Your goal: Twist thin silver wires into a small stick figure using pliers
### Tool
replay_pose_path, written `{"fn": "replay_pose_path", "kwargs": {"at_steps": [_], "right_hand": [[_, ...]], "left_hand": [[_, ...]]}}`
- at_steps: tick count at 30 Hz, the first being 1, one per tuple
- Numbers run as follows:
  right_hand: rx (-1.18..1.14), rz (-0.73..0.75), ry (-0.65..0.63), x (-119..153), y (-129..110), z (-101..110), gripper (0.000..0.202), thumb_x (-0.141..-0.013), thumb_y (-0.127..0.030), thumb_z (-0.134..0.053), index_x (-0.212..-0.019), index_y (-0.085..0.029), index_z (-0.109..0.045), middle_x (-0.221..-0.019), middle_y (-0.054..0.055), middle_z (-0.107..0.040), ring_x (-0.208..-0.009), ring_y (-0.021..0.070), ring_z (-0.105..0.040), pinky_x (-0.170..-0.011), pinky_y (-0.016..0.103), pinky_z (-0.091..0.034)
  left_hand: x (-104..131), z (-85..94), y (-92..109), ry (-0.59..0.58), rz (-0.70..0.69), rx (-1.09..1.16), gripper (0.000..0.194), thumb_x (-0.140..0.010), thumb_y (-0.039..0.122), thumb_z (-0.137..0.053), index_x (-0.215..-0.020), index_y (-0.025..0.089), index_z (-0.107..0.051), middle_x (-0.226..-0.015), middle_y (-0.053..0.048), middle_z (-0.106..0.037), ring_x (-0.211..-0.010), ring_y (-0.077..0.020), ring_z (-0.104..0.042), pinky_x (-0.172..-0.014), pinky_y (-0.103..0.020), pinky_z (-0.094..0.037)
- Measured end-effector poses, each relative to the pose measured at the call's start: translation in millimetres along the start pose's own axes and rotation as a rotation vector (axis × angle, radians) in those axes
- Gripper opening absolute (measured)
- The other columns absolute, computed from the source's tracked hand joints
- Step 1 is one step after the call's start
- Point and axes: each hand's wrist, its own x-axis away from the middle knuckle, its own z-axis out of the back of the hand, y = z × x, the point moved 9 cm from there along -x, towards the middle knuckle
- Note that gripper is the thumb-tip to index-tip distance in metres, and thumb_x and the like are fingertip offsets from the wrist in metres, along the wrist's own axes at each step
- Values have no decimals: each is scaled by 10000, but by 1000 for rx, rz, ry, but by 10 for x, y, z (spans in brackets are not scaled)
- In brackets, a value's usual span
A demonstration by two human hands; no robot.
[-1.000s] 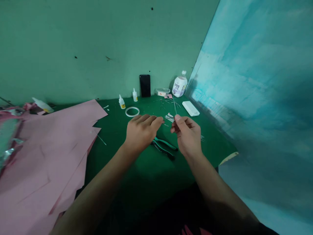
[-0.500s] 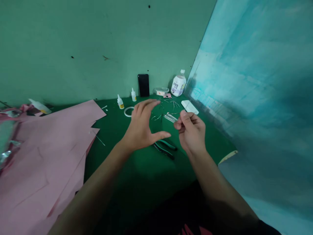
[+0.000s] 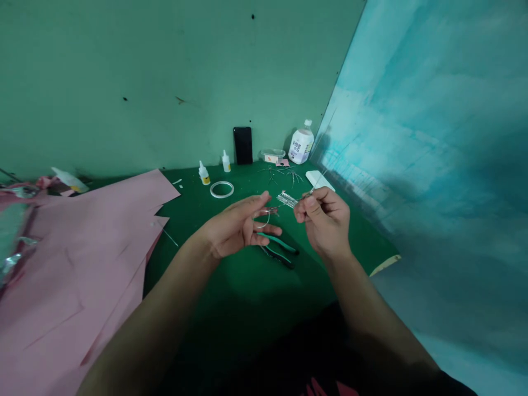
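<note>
Thin silvery wire (image 3: 282, 204) runs between my two hands above the green table. My right hand (image 3: 325, 220) pinches it between thumb and fingers, and long thin ends stick out up and to the right. My left hand (image 3: 243, 223) is turned with its fingers apart around a curved end of the wire; whether it touches the wire is unclear. Just beneath the hands lie pliers with green and black handles (image 3: 282, 243), their jaws hidden by my left hand. A bundle of straight silvery wires (image 3: 286, 198) rests behind, partly covered by my right hand.
Pink sheets (image 3: 94, 247) cover the left side. Toward the back are a white tape ring (image 3: 221, 190), small glue bottles (image 3: 204, 173), a black phone (image 3: 243, 145), a clear container (image 3: 273, 156), branched wires (image 3: 293, 176), a white-capped bottle (image 3: 301, 143) and a white object (image 3: 319, 180).
My left hand has turned and lowered, its fingers now around the wire's curved end. My right hand has shifted slightly right, still pinching, and more of the wire shows.
</note>
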Motion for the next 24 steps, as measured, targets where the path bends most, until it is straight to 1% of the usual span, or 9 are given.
{"fn": "replay_pose_path", "kwargs": {"at_steps": [2,4,5,7,9,12,15,18,24], "right_hand": [[18,52,0,-12,-39,36,120,-863,-301,-716,-804,-225,-644,-648,-42,-633,-524,93,-592,-533,273,-455],[38,83,-22,-12,-59,38,98,-855,-270,-723,-812,-225,-648,-691,-36,-653,-554,100,-620,-545,277,-478],[45,91,-33,-8,-61,31,94,-846,-255,-732,-811,-225,-649,-714,-33,-660,-567,103,-630,-551,279,-490],[56,101,-35,0,-60,24,100,-823,-232,-751,-802,-227,-653,-753,-30,-670,-587,105,-642,-557,279,-506],[55,103,-4,7,-56,29,103,-806,-219,-763,-801,-228,-661,-757,-32,-666,-591,101,-638,-560,276,-508],[7,58,56,12,-24,20,123,-785,-213,-768,-789,-221,-645,-754,-28,-646,-621,104,-633,-576,275,-506],[-60,-12,115,20,10,-7,202,-739,-222,-775,-748,-220,-572,-781,-24,-619,-653,107,-612,-567,269,-493],[-79,-77,177,35,34,-9,277,-703,-197,-764,-789,-241,-505,-756,-46,-585,-641,101,-583,-583,270,-494],[-82,-84,254,52,31,29,488,-640,-157,-764,-842,-283,-338,-694,-95,-581,-609,116,-587,-629,304,-532]], "left_hand": [[-16,-19,-46,-32,70,48,459,-867,527,-646,-1118,145,-608,-994,-108,-710,-669,-198,-727,-449,-227,-531],[-15,-93,-74,-107,104,87,406,-923,468,-587,-1105,106,-612,-914,-108,-728,-598,-177,-711,-438,-221,-537],[-11,-116,-52,-124,77,103,327,-938,384,-588,-1099,101,-619,-866,-88,-733,-579,-157,-704,-452,-204,-543],[6,-123,30,-110,-26,116,192,-926,192,-603,-1098,111,-632,-783,-38,-728,-576,-119,-698,-491,-162,-545],[34,-125,88,-89,-100,108,192,-891,99,-619,-1081,116,-646,-729,-11,-714,-564,-101,-688,-488,-140,-528],[58,-142,92,-92,-108,105,153,-864,107,-647,-1016,112,-667,-699,-8,-702,-537,-104,-673,-454,-144,-497],[51,-145,66,-94,-85,122,115,-850,116,-652,-963,110,-676,-678,-12,-693,-525,-107,-668,-431,-142,-465],[36,-124,47,-64,-73,122,91,-846,120,-646,-930,112,-679,-657,-12,-679,-517,-105,-659,-438,-147,-457],[20,-98,29,-7,-74,91,68,-870,163,-628,-913,124,-663,-633,-7,-655,-510,-97,-636,-465,-166,-457]]}}
